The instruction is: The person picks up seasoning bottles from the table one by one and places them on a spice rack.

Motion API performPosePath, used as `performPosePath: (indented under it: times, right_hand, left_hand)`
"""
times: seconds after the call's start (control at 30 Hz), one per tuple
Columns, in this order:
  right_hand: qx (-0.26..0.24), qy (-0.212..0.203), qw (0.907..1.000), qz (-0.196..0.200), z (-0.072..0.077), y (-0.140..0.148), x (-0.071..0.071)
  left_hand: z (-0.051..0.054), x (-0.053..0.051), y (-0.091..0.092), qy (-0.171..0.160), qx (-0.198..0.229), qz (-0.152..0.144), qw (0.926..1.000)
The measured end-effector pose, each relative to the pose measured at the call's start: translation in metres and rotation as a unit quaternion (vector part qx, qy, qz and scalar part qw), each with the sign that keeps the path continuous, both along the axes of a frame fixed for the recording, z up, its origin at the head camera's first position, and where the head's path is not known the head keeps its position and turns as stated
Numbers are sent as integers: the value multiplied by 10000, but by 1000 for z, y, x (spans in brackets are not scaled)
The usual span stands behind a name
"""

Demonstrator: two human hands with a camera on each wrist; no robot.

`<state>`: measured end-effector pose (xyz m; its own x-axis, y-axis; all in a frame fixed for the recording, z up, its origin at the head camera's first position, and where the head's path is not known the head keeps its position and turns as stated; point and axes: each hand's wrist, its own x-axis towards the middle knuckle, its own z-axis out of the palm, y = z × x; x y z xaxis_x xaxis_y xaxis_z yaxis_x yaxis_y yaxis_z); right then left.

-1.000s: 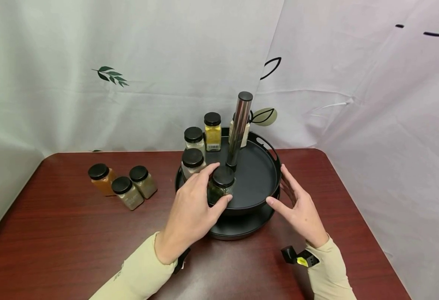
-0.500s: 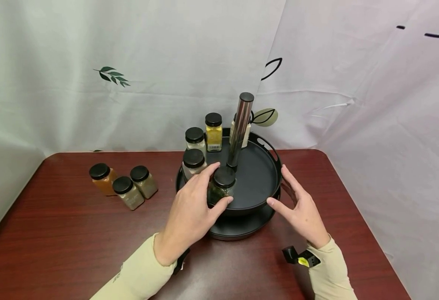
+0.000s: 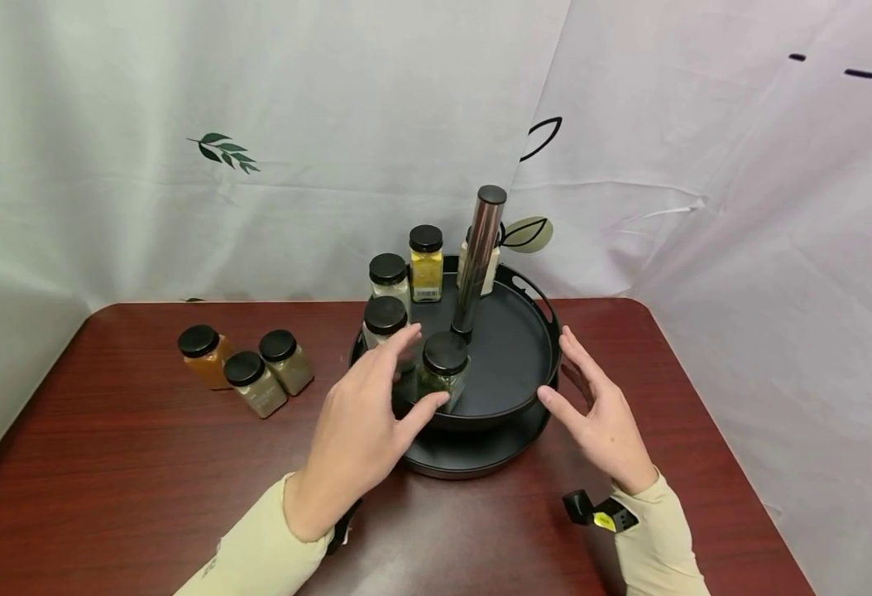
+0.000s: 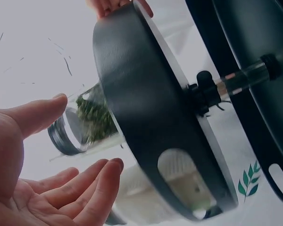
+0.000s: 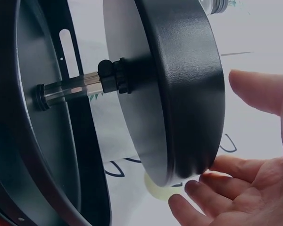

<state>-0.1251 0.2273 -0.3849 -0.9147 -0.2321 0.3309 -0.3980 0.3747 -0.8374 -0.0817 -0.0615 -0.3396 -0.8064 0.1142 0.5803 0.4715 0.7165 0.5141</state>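
Note:
A black two-tier round tray [image 3: 510,356] with a metal centre pole [image 3: 478,257] stands on the table. A jar of green herbs [image 3: 443,368] with a black lid stands upright at the upper tier's front left. Around that jar the left hand [image 3: 365,422] is spread, its fingers relaxed; the left wrist view shows a gap between fingers and glass beside the herb jar [image 4: 96,115]. At the tray's right rim is the right hand [image 3: 603,422], thumb and fingers apart; in the right wrist view its fingers [image 5: 212,188] are at the tier's outer wall [image 5: 193,84].
Along the upper tier's left and back edge stand a grey-white jar [image 3: 385,319], a pale jar [image 3: 389,277], a yellow jar [image 3: 426,269] and a cream one [image 3: 491,269]. An orange jar [image 3: 208,360] and two greenish jars [image 3: 257,387] stand on the table's left side.
The left hand has let go of the herb jar and moved slightly left, uncovering more of it. The right thumb has drawn a little away from the rim.

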Motion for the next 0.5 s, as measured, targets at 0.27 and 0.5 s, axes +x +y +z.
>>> performPosePath:
  times: [0.27,0.5]
  right_hand:
    - [-304,217,9986,-361,-4,-1,-4]
    - [-900,176,9954,-291,-8,-4,-9]
  left_hand:
    - [2,7,-28,469,332,-8,9983]
    - [-2,10,-60,549,531,387,9963]
